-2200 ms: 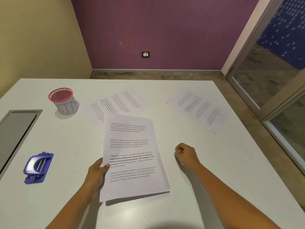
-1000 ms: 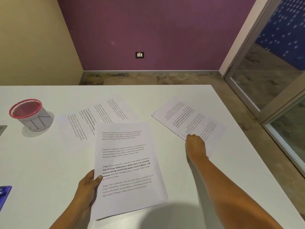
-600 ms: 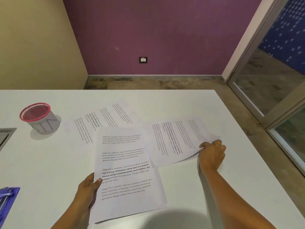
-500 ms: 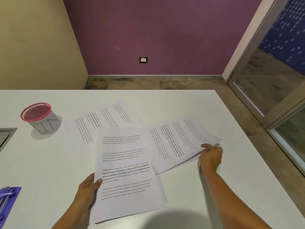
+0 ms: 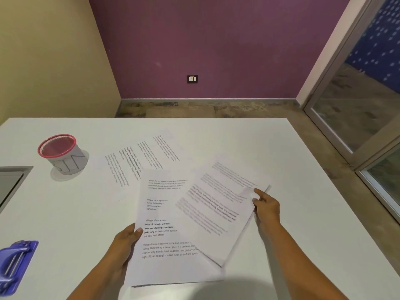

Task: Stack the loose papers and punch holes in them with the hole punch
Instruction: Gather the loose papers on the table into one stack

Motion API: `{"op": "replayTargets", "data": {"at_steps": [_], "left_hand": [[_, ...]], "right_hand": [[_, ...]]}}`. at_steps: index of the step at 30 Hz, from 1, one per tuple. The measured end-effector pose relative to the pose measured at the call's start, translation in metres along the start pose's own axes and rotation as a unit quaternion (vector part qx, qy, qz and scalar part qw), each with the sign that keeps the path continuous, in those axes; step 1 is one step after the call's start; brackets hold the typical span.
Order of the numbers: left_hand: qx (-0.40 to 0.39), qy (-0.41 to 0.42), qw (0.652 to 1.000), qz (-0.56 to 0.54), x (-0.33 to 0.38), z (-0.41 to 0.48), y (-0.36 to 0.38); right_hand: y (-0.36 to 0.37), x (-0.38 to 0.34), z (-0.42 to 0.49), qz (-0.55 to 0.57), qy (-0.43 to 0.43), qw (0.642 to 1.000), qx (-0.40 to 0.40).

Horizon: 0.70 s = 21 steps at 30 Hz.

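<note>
On the table (image 5: 259, 148), I note stacking in hand. Left hand (image 5: 123, 245) pinches the stack (image 5: 160, 267) edge; right hand (image 5: 265, 205) grips a sheet (image 5: 216, 213) lying askew over it. One sheet (image 5: 147, 156) lies loose beyond. Punch (image 5: 13, 265) sits untouched, far left. Next: square this sheet, then fetch the last.

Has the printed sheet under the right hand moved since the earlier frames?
Yes. The printed sheet slid left, off bare white table, now overlapping the left-hand stack.
</note>
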<state>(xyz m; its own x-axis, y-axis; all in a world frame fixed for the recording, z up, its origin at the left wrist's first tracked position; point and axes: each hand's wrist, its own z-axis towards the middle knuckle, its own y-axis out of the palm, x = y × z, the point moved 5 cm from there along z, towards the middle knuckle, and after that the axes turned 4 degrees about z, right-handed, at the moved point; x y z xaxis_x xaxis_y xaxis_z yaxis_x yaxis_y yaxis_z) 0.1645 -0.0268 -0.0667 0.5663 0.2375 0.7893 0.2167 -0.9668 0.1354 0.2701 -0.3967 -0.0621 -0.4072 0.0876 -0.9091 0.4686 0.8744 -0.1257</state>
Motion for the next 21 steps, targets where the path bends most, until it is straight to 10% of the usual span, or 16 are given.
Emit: {"op": "replayTargets", "data": {"at_steps": [9, 21], "left_hand": [[-0.055, -0.017, 0.998, 0.010, 0.005, 0.008, 0.024], [-0.090, 0.063, 0.994, 0.001, 0.035, 0.018, 0.051]], "right_hand": [[0.040, 0.005, -0.006, -0.042, 0.030, 0.985, -0.166], [0.050, -0.003, -0.026, 0.016, 0.007, 0.982, -0.190]]}}
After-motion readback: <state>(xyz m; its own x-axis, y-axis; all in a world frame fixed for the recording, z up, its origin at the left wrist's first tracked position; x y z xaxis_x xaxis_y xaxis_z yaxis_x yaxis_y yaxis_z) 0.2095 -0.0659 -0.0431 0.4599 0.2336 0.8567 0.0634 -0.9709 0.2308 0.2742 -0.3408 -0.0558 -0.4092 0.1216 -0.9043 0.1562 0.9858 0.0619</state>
